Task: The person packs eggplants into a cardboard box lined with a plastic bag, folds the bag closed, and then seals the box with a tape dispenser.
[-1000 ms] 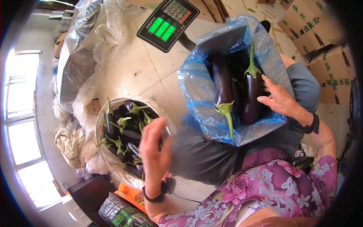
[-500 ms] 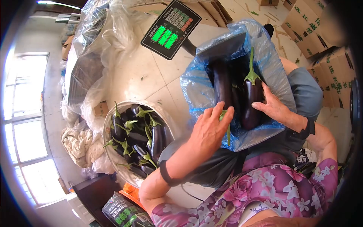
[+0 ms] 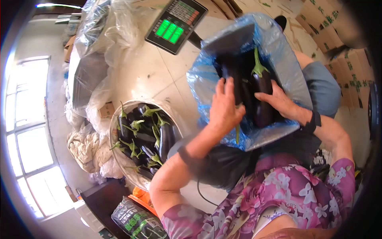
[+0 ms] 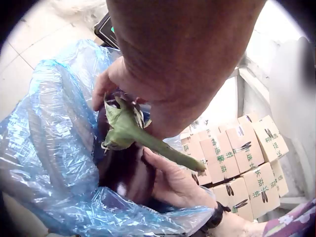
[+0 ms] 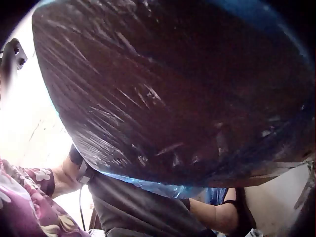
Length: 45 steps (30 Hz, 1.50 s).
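Two long dark eggplants lie side by side on top in a blue plastic bag (image 3: 203, 85) that lines a box. Over the left eggplant (image 3: 230, 63), my left hand (image 3: 225, 105) grips the stem end. Its green stem (image 4: 128, 131) juts out below the palm in the left wrist view. My right hand (image 3: 282, 103) rests on the right eggplant (image 3: 262, 113), thumb across its skin and fingers along its far side. More dark eggplants show beneath, in shadow. In the right wrist view, a dark surface under clear-blue plastic (image 5: 163, 98) hides the hands.
A round, plastic-lined tub (image 3: 121, 167) of smaller eggplants stands at left. Beyond the box is a scale display (image 3: 173, 30), lit green. Printed cartons (image 3: 350, 75) are stacked at right. A dark printed sack (image 3: 137, 221) lies at the bottom, and plastic sheeting (image 3: 119, 36) hangs at upper left.
My left hand has come from over the tub to the left eggplant, then moved farther up over its stem end. The right hand stays by the right eggplant, its thumb now farther across.
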Available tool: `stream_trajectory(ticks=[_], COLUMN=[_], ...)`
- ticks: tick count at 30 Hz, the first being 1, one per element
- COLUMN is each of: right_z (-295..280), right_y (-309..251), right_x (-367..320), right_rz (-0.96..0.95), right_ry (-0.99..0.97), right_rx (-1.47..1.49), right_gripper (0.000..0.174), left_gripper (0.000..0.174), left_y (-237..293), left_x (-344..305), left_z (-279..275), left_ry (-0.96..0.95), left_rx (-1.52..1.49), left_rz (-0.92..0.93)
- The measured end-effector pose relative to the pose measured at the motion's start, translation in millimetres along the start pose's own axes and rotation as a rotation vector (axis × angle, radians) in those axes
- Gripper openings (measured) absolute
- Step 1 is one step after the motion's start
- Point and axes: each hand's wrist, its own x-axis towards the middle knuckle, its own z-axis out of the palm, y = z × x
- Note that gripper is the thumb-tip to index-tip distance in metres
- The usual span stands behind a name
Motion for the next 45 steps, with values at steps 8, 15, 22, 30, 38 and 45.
stream_trajectory(ticks=[8, 15, 22, 30, 38, 45], right_z=[-13.5, -16.8, -9.2, -20.6, -14.3, -21.1], right_y=[-17.2, -24.6, -13.4, -3.8, -19.0, -14.9], right_x=[3.2, -0.1, 10.6, 22.1, 13.0, 10.4], right_rz=[-0.034, -0.008, 0.020, -0.005, 0.007, -0.071], right_ry=[0.002, -0.166, -0.041, -0.016, 0.058, 0.113], right_rx=[-0.236, 0.035, -0.042, -0.382, -0.520, -0.726], right_gripper=[0.086, 0.086, 0.074, 0.084, 0.085, 0.084], left_gripper=[0.064, 0.090, 0.085, 0.064, 0.052, 0.081], left_y=[-10.9, 21.1, -49.3, -250.1, -283.0, -251.0], left_x=[-3.0, -84.4, -160.8, -246.2, -215.4, -177.7], left_z=[-70.4, -136.5, -153.7, -150.0, -67.3, -29.2], left_ry=[-0.065, 0.033, 0.536, 0.996, 0.669, 0.252], left_rx=[-1.268, -1.242, -0.986, -0.691, 0.561, 0.315], left_rz=[-0.406, -0.291, -0.329, -0.610, -0.475, -0.824])
